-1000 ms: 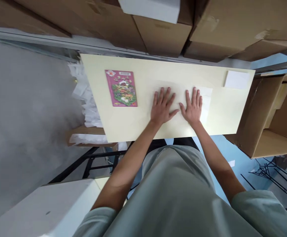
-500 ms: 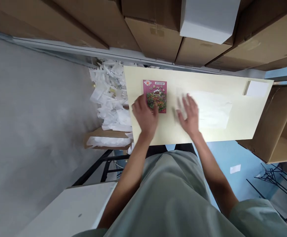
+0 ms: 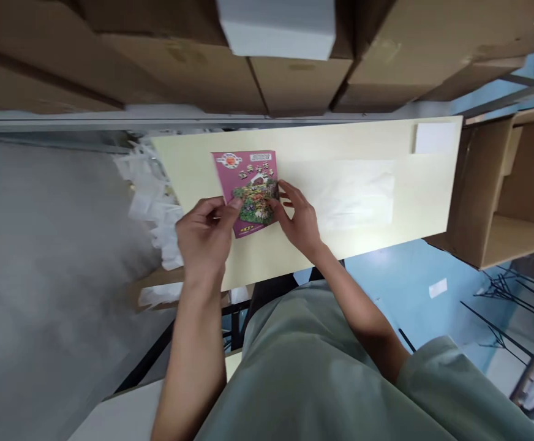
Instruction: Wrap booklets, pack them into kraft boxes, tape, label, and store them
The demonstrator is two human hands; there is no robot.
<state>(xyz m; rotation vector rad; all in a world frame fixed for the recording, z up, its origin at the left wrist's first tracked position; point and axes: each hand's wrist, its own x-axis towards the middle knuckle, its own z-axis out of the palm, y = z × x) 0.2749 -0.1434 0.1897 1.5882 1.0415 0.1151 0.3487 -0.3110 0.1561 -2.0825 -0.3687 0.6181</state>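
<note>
A long cream table (image 3: 193,171) stretches left to right, a flat, slightly creased white sheet (image 3: 359,196) lying right of its middle and a small white block (image 3: 436,138) sitting in its far right corner, while beyond its far edge a grey shelf (image 3: 166,116) bears brown boxes (image 3: 299,86).

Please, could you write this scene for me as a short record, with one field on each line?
Left hand: grips the left edge of the purple book, thumb on the cover
Right hand: at the book's right edge, thumb on the cover
Book cover: purple, with a colourful picture and printed characters
Right of the book: white sheet, flat on the pale table
Table's far right corner: white rectangular item
Beyond the table's right end: open cardboard box
</note>
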